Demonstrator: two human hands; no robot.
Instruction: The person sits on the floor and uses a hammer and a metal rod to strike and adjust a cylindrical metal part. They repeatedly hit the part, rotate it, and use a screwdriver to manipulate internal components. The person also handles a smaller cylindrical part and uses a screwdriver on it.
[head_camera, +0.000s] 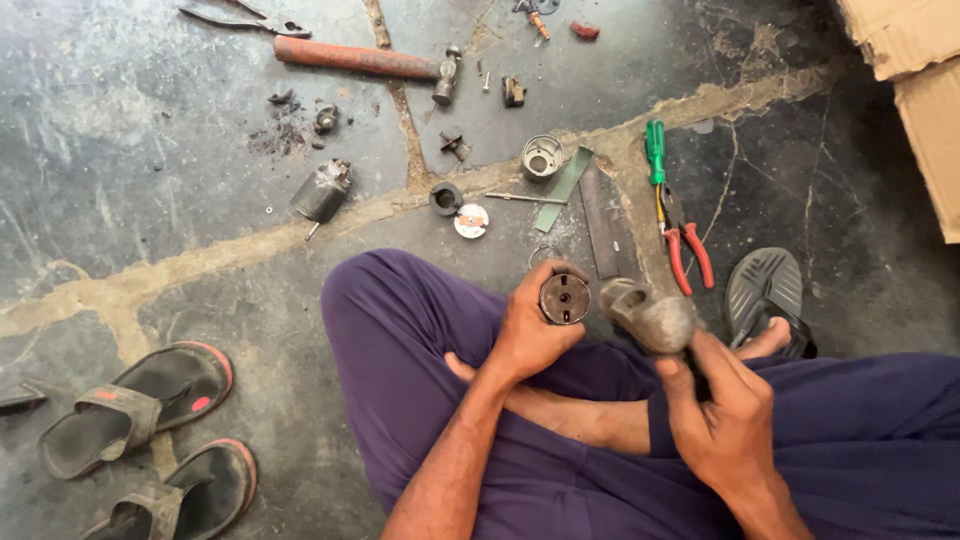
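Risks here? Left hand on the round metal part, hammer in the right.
1. The left hand grips the round metal part right beside the hammer head in the right hand: a miss could hit fingers.
2. The part is held over the lap, unsupported; it may slip.
3. Small parts lie loose on the floor; one could get lost.

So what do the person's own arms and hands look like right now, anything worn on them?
Both forearms are bare up to the frame edge: no sleeves show. The left hand and the right hand wear no gloves, and no rings, watch or bands are visible. The only clothing in view is loose purple trousers over the crossed legs, with bare feet.
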